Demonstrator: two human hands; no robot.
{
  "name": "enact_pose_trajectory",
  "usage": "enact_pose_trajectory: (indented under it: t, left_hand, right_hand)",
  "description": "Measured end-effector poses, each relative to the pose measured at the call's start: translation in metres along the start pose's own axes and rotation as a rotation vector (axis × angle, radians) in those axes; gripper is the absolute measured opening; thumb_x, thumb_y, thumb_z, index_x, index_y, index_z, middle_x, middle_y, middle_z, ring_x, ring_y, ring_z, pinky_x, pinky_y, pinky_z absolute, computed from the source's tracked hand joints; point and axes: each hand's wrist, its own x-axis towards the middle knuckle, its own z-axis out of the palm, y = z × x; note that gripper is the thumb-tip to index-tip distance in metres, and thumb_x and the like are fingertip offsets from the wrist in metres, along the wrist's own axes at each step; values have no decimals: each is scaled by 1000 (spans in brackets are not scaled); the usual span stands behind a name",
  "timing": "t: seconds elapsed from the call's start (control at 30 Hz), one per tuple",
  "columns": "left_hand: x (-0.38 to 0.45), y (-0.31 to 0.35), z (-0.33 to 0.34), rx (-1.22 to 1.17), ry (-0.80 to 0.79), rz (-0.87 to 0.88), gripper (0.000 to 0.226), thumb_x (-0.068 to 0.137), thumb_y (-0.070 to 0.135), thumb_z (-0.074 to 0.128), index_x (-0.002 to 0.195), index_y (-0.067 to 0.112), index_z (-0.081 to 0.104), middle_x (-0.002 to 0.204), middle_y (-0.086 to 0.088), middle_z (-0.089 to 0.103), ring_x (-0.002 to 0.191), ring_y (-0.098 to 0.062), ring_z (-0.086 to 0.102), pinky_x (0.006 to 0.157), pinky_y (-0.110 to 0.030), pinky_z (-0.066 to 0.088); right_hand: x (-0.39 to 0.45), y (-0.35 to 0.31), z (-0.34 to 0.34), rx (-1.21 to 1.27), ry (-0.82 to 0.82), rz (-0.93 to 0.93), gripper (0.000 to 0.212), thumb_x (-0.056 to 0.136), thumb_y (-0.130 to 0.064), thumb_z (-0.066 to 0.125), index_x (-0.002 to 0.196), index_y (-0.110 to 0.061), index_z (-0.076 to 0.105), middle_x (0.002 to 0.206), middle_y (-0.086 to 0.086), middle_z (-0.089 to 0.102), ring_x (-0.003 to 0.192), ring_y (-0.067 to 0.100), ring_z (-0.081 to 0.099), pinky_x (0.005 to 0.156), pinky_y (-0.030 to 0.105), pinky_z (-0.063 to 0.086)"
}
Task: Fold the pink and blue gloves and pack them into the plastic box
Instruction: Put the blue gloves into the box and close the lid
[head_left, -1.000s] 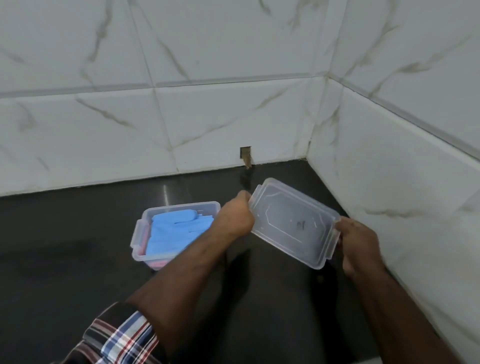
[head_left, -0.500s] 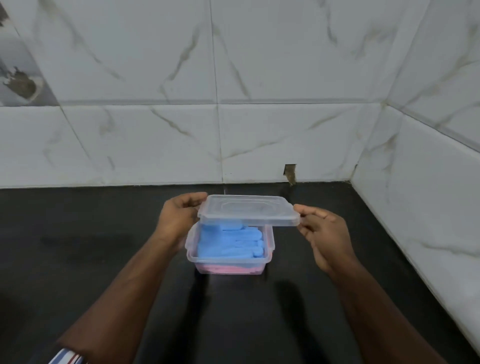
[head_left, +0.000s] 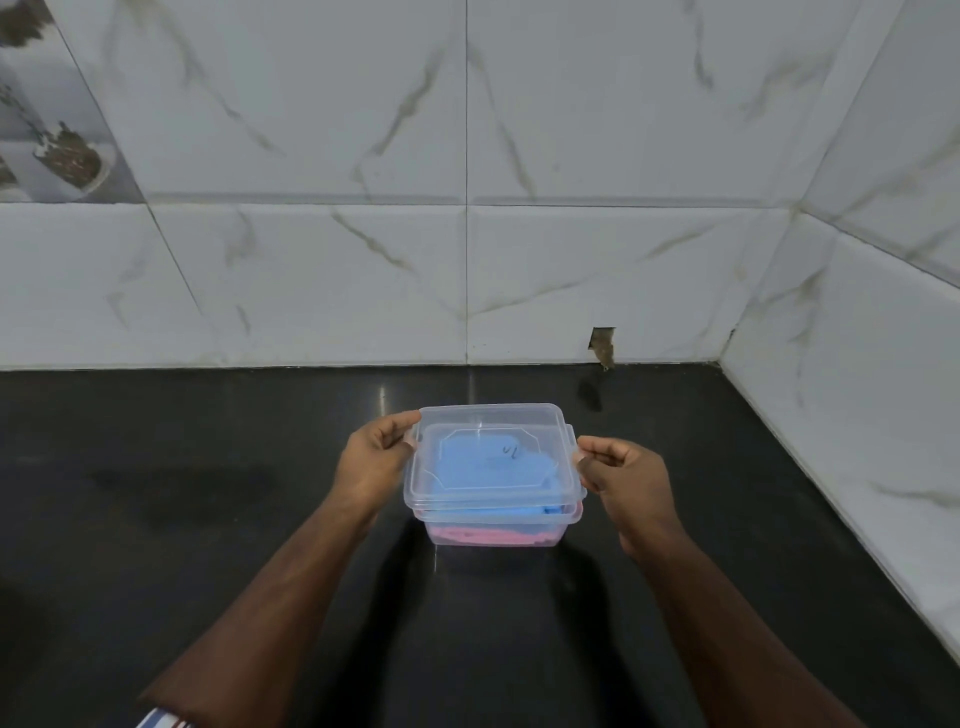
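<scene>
A: Black counter (head_left: 156, 519) nearest us, both forearms reaching over it. What do the hands hold?

B: The left hand (head_left: 371, 460) and right hand (head_left: 621, 480) each pinch a side edge of the clear lid (head_left: 491, 457), which sits on the plastic box (head_left: 493, 530).

A: And the gloves?

B: Inside it: blue glove (head_left: 493, 467) on top, pink glove (head_left: 488, 535) beneath. Beyond stands the marbled tile wall (head_left: 467, 234).
</scene>
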Motion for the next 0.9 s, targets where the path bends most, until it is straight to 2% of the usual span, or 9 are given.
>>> enact_pose_trajectory:
  t: [0.1,0.2,0.27,0.37,0.47,0.5,0.57,0.63,0.9]
  left_hand:
    - [-1,-3,2,33,-31,-9,44,90,-10,54,115,20,73,111,4,77,102,-15,73,93,-42,58]
    - [-1,-5,6,61,-52,-16,44,91,-10,53,117,20,72,110,5,77,100,-13,73,92,-42,59]
    - [-3,-6,10,62,-55,-19,42,92,-8,53,117,21,71,111,4,76,98,-12,73,87,-35,60]
    - [-4,-4,15,74,-33,-23,42,94,-10,50,124,14,67,121,3,70,97,-7,69,71,-12,56]
    - [-6,-4,19,103,-15,-17,43,94,-10,48,128,12,65,127,4,63,100,-8,65,67,-6,51]
    - [-7,-4,20,120,-14,-12,44,95,-10,46,129,12,64,130,3,62,106,-11,63,73,-10,53]
    - [-8,-5,22,162,-6,-5,44,96,-8,46,131,12,63,138,-1,59,119,-19,61,95,-30,55]
    - [-9,-7,24,201,1,3,42,97,-6,46,130,12,64,145,-5,56,129,-25,56,109,-43,46]
    - [-12,-15,31,293,-2,37,37,100,1,46,129,17,64,149,-7,52,132,-28,53,111,-44,42]
  right_hand:
    - [0,6,3,-55,43,4,21,85,1,68,89,-20,74,77,-9,77,71,7,73,58,19,56]
    - [1,12,4,-123,77,13,19,84,-4,70,91,-20,76,81,-8,77,77,10,74,71,29,61]
    - [2,15,4,-164,91,22,19,83,-8,73,99,-17,76,85,-9,76,78,7,73,75,31,61]
    - [2,19,4,-199,93,32,23,82,-10,74,105,-15,74,88,-7,76,81,9,73,79,38,61]
    - [-1,20,6,-219,97,35,24,82,-11,73,106,-16,74,91,-8,76,83,8,72,79,40,61]
    - [-1,20,6,-225,96,36,25,83,-12,73,107,-16,73,92,-8,76,84,8,72,79,40,62]
    - [-2,20,7,-242,88,36,27,84,-12,72,110,-15,72,94,-7,75,85,8,72,78,38,62]
    - [-1,20,7,-254,85,34,27,84,-12,71,111,-16,72,95,-8,75,85,6,72,78,37,62]
    - [7,14,4,-315,57,30,29,88,-17,69,117,-15,70,102,-6,74,88,6,70,81,34,60]
